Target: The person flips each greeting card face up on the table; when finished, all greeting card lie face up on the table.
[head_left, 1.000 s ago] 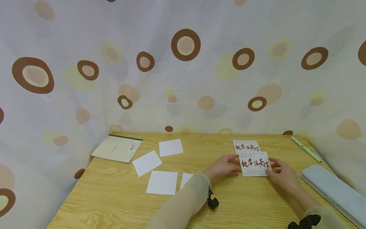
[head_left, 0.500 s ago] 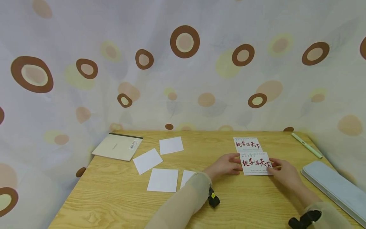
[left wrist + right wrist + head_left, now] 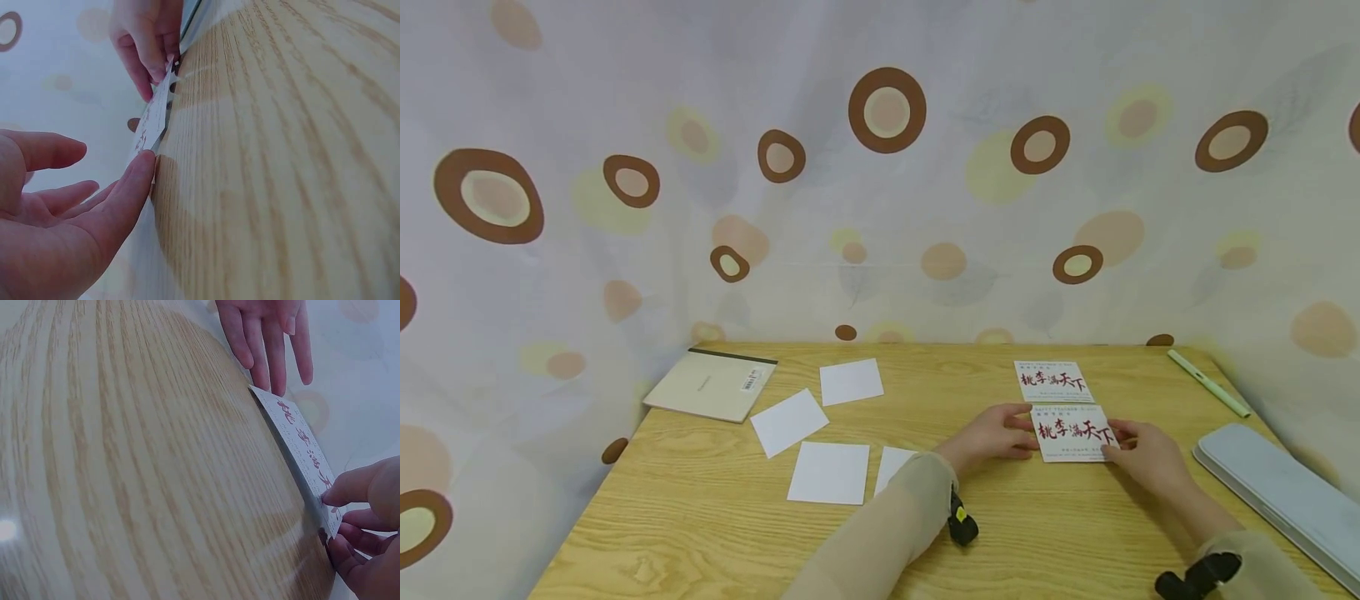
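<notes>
Two printed cards with red writing are toward 2 o'clock on the tabletop (image 3: 700,533), 12 being straight away from the person. The near card (image 3: 1073,433) is grasped by the right hand (image 3: 1150,457), which pinches its 3 o'clock edge, thumb on top and fingers beneath. The left hand (image 3: 992,432) is relaxed, gripping nothing; its fingers reach straight out, and a fingertip touches the card's 9 o'clock edge. A shadow runs under the card's 6 o'clock edge; I cannot tell whether it lies fully flat. The far card (image 3: 1054,382) lies just beside it at 12 o'clock, nearly edge to edge.

Seen from the near card, a green pen (image 3: 1210,384) lies at about 2 o'clock and a pale blue case (image 3: 1285,500) between 3 and 4. Around 9 o'clock, well apart from it, are four white cards (image 3: 829,472), spaced out from one another; the left sleeve (image 3: 872,533) partly covers one. Past them, between 9 and 10 o'clock, lies a notebook (image 3: 709,386) with a dark spine. A cloth (image 3: 887,208) patterned with brown rings hangs at 12 o'clock.
</notes>
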Demonstrator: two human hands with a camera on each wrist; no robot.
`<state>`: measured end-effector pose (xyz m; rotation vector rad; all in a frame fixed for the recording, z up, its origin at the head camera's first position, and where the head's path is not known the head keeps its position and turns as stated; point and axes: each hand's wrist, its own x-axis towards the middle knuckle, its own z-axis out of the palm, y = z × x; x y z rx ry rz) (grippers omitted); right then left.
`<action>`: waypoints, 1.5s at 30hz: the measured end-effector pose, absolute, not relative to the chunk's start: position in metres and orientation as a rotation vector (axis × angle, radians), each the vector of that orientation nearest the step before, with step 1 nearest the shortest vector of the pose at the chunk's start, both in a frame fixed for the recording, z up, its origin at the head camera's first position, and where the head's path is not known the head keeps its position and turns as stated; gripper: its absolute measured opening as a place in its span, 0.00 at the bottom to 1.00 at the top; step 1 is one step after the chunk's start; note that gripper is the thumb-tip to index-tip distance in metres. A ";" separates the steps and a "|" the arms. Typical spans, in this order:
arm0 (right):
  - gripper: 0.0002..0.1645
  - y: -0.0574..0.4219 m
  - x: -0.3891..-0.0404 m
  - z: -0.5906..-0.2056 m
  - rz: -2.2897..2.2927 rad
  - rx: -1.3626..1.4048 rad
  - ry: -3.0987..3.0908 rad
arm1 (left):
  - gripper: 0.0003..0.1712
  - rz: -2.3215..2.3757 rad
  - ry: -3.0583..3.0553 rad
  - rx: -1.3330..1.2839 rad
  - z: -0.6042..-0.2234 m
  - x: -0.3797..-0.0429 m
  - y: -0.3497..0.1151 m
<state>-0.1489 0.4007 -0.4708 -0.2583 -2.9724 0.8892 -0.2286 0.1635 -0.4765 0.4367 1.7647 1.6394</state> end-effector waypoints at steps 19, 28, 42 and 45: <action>0.32 0.401 -0.152 -0.469 0.877 -0.300 -2.993 | 0.34 1.635 1.723 0.457 -0.478 -0.229 0.163; 0.31 0.400 -0.152 -0.470 0.878 -0.295 -2.993 | 0.33 1.633 1.724 0.452 -0.481 -0.230 0.163; 0.33 0.400 -0.155 -0.468 0.910 -0.204 -2.995 | 0.35 1.497 1.950 0.670 -0.472 -0.236 0.141; 0.34 0.400 -0.157 -0.464 0.911 -0.221 -3.006 | 0.34 1.456 2.007 0.698 -0.466 -0.238 0.134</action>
